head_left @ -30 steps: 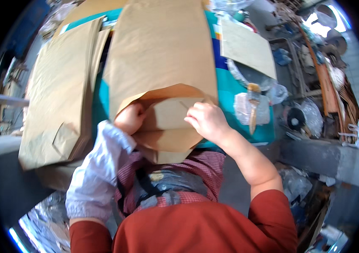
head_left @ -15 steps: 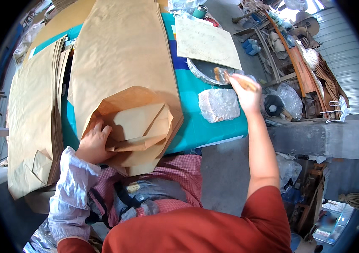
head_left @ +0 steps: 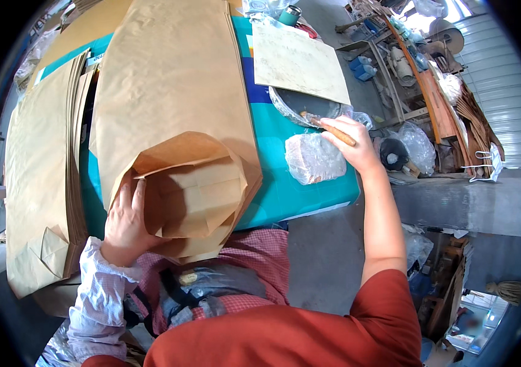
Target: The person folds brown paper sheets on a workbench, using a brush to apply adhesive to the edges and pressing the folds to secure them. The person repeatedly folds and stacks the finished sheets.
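Observation:
A stack of brown paper bags [head_left: 171, 79] lies in front of me. The top bag's near end is opened into a wide folded mouth [head_left: 202, 205]. My left hand [head_left: 127, 223] is at the left side of this mouth, its fingers stretched along the inside paper and its thumb spread toward the lower flap. My right hand [head_left: 358, 142] grips the wooden handle of a brush [head_left: 338, 134]. The brush head is over the near rim of a round grey basin [head_left: 291, 105] with a whitish crusted edge. A pale board [head_left: 300, 61] covers the basin's far part.
A plastic-wrapped block [head_left: 315, 159] sits on the teal table cover [head_left: 266, 183], just below the basin. Another stack of brown bags [head_left: 43, 165] lies at the left. A green-lidded cup [head_left: 290, 15] stands at the back. Beyond the table's right side are a plastic bag and cluttered shelving.
My right hand has turned and lowered the brush to the basin's rim. My left fingers have straightened, and the flap inside the bag's mouth has folded down, baring the inside.

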`<state>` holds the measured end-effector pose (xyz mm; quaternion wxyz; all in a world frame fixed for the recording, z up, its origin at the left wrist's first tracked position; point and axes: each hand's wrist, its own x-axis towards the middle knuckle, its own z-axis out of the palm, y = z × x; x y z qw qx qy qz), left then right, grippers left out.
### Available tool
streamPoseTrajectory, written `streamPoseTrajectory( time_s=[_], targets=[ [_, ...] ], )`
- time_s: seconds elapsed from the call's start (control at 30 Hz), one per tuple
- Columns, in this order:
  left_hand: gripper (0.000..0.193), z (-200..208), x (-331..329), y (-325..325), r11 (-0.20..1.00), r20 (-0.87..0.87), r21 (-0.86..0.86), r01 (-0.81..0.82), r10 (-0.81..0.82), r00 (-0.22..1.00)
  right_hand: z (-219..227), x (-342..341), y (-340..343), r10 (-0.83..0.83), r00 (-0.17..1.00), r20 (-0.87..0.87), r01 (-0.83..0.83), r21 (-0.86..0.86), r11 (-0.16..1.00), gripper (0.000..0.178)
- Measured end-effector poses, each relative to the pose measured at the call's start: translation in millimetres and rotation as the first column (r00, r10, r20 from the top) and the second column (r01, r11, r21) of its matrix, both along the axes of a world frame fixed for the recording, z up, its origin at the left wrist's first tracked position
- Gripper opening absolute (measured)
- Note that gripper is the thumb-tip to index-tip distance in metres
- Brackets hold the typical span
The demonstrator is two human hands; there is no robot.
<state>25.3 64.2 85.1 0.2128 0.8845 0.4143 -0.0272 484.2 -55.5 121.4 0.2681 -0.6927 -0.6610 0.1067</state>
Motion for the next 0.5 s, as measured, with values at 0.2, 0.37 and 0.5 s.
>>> streamPoseTrajectory(
  time_s=[0.2,0.37,0.5],
  targets=[
    [0.123,5,10,-2,1.0,-0.057,0.014,0.025,-0.024,0.998,12,43,-9,-0.342,0.69,-0.638,0.286,-0.194,0.938,0.019],
    [0.131,-5,-2,14,0.994,0.134,-0.101,0.038,-0.024,0.991,-7,29,-4,0.03,0.044,-0.999,0.462,0.047,0.885,0.023],
    [0.133,-21,-11,25,0.98,0.272,-0.178,0.092,-0.041,0.962,-4,-138,2,0.016,0.23,-0.973,0.533,0.14,0.834,0.027]
  ],
)
